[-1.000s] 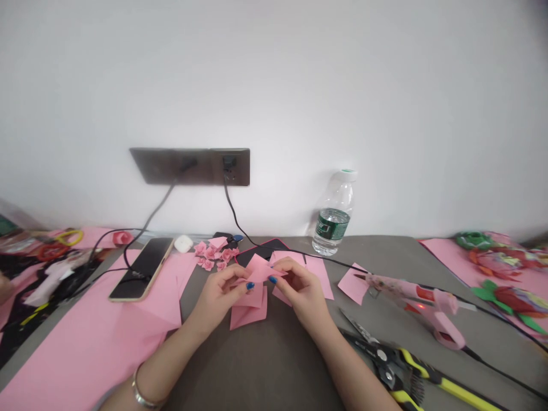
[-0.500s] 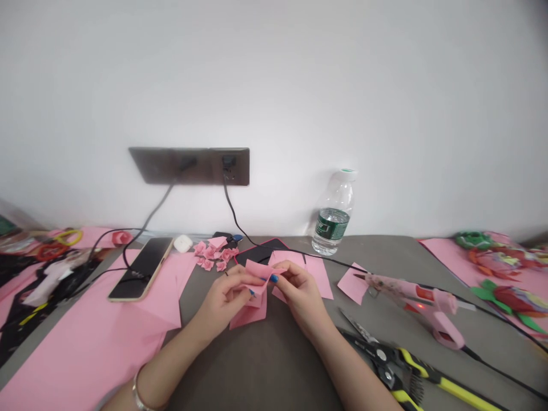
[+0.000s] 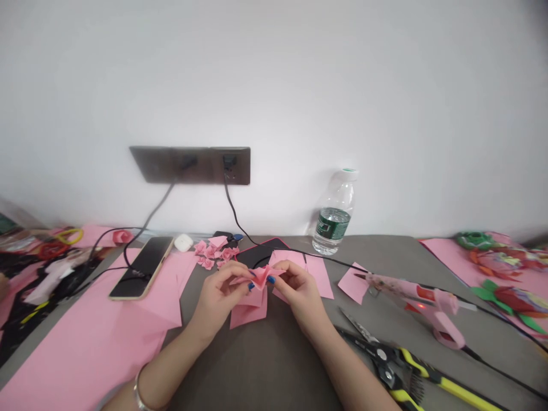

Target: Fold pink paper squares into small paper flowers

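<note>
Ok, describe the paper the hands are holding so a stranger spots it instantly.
On the grey table, look between the left hand and right hand. The small folded pink paper pinched there is held up, unlike the flat pink sheets beneath it.

light: bright, diffuse | shadows: faint | edges: wide-angle bowing of grey table (image 3: 265, 377) | focus: slightly soft

- Phone (image 3: 141, 268) lies on paper sheet (image 3: 94, 348), left of paper flowers (image 3: 209, 254)
- Bottle (image 3: 334, 214) stands behind, right of flowers
- Glue gun (image 3: 428, 305) lies behind pliers (image 3: 385, 359), rightward
</note>
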